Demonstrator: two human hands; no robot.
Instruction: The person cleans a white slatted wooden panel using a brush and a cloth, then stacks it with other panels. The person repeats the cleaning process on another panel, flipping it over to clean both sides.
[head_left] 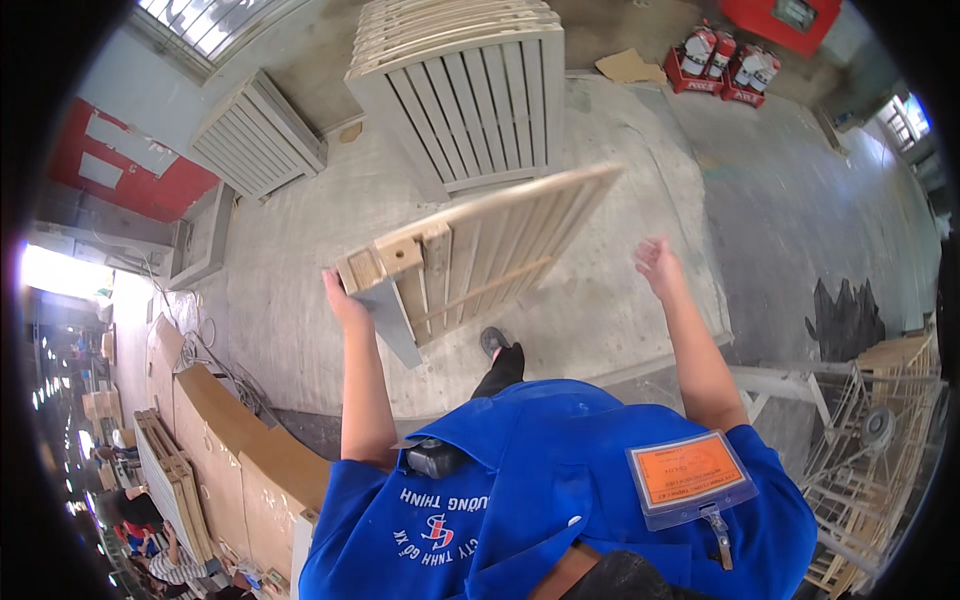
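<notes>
My left hand (345,300) grips the left corner of a slatted wooden panel (500,250), which hangs tilted in front of me. Pale wood blocks and a grey edge piece show at that corner, and the fingers behind it are partly hidden. My right hand (657,265) is off to the right of the panel, touching nothing, its slightly blurred fingers apart. Just beyond the panel stands a stack of grey-painted slatted panels (470,105), upright and close together.
More slatted panels (258,140) lean at the far left wall. Red fire extinguishers (700,52) stand in racks at the far right. A metal-framed cart (870,440) is at the right, near a black sheet (846,318). Cardboard (235,410) and other people occupy the left side.
</notes>
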